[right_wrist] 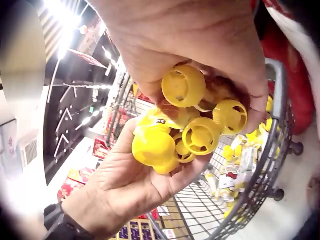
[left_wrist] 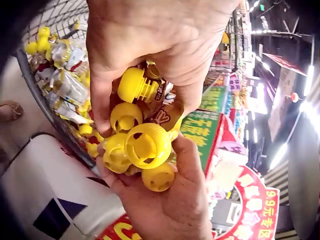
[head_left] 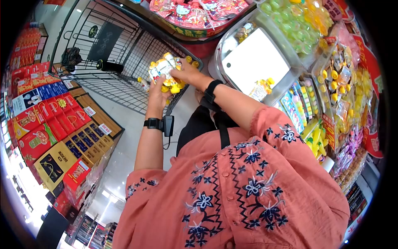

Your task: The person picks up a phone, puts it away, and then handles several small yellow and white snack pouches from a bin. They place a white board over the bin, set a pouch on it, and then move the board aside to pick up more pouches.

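Observation:
Over the shopping cart, my left hand (head_left: pixel 156 98) and right hand (head_left: pixel 190 75) together grip a bunch of small spouted pouches (head_left: pixel 163 67) with chunky yellow caps. In the left wrist view the caps (left_wrist: pixel 148 146) poke out between the curled fingers of both hands. The right wrist view shows my left hand (right_wrist: pixel 127 182) cupping the bunch from below, while my right hand (right_wrist: pixel 195 35) holds it from above. More such pouches (right_wrist: pixel 240 170) lie in the cart (head_left: pixel 124 89), under the hands.
Right of the cart stands a clear plastic bin (head_left: pixel 219 62) with a white panel (head_left: pixel 259 62) in it and yellow-capped pouches (head_left: pixel 262 89) at its near end. Pink candy bags (head_left: pixel 186 14) fill a display beyond. Red gift boxes (head_left: pixel 41 124) are stacked at left.

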Demonstrator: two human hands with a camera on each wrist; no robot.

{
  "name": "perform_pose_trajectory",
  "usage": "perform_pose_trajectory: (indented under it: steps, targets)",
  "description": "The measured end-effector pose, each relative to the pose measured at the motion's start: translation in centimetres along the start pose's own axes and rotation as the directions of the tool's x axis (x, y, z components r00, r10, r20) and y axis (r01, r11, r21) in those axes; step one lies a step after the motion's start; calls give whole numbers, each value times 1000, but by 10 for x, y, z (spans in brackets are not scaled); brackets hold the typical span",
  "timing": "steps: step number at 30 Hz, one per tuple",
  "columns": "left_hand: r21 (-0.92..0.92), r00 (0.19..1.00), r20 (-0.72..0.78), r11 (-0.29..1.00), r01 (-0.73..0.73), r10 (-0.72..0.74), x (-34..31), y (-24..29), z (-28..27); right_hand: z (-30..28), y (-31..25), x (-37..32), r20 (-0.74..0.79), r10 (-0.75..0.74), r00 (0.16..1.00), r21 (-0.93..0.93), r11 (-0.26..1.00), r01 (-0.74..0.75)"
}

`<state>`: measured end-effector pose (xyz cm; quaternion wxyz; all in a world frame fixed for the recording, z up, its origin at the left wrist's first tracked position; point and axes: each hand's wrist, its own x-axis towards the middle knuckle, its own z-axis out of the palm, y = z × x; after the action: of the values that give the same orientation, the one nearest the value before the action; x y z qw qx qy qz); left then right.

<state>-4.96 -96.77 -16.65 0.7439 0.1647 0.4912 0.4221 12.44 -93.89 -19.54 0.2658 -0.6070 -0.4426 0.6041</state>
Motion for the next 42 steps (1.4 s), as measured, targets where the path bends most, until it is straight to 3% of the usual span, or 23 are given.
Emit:
perform_pose_trajectory:
  steps: [5,8,11,12,13,15,17,18,19,20,21,23,25,27,29,30,31,35,36,38,39,42]
  targets:
    - [72,992,-102,994,82,-74,31,-32,-41,18,22,19,79,113,990,-261,961,-88]
    - [164,991,-90,980,112,-98,38,-31,-50,22,2,9,145,103,984,-378,925,-41]
    - [581,963,-164,768,270,-214,56,-30,-68,37,12,9,177,34,984,-471,880,54]
    - [601,972,-148,764,235,-183,56,-34,-75,35,9,3,205,15,979,-452,888,81]
    - [744,993,120,660,-101,17,95,-73,-141,32,5,-6,232,-4,973,-432,895,106]
    - [923,970,79,385,16,-232,70,-33,-112,25,1,-16,311,6,950,-448,883,141]
    - [884,976,-58,443,148,-210,47,-16,-88,12,-9,-33,359,-1,933,-420,893,163]
    - [981,980,-72,162,103,-187,67,-25,-123,-2,-23,-49,367,-14,930,-388,906,167]
    - [996,983,-24,80,39,-179,52,-4,-97,-14,-28,-61,375,-27,927,-354,920,170]
    - [996,990,-28,-85,16,-137,62,-2,-103,-21,-20,-68,340,-132,931,-307,921,242]
    - [969,995,-22,-247,-3,-96,72,-3,-111,-40,-25,-83,315,-122,941,-247,947,205]
    - [977,996,81,-193,-85,-29,63,16,-65,-94,-53,-123,268,-94,959,-114,985,129]
    - [976,977,201,-99,-194,68,54,40,3,-135,-48,-151,143,-28,989,133,991,9]
    - [948,931,308,22,-318,196,38,44,69,-174,-25,-166,-186,-142,972,-8,990,143]
    - [885,913,358,241,-398,194,39,38,115,-209,-1,-173,-429,-108,897,-198,980,23]
    - [831,899,390,344,-437,198,44,33,136,-221,16,-176,-514,-178,839,-345,938,-12]
    - [801,881,418,367,-473,224,49,25,156,-231,30,-178,-586,-261,768,-480,875,-69]
    - [634,717,656,343,-692,235,52,4,249,-236,55,-178,-601,-178,779,-589,758,-281]
    - [584,614,747,190,-789,254,69,-8,264,-233,49,-181,-601,-107,792,-590,728,-350]
    - [610,595,792,-141,-780,138,93,-32,295,-228,49,-182,-608,-106,787,-597,715,-364]
    - [587,594,800,-304,-750,79,102,-42,307,-226,50,-182,-609,-107,786,-602,708,-370]
    - [837,851,524,-209,-505,44,131,-72,328,-223,51,-179,-621,-168,765,-617,707,-345]
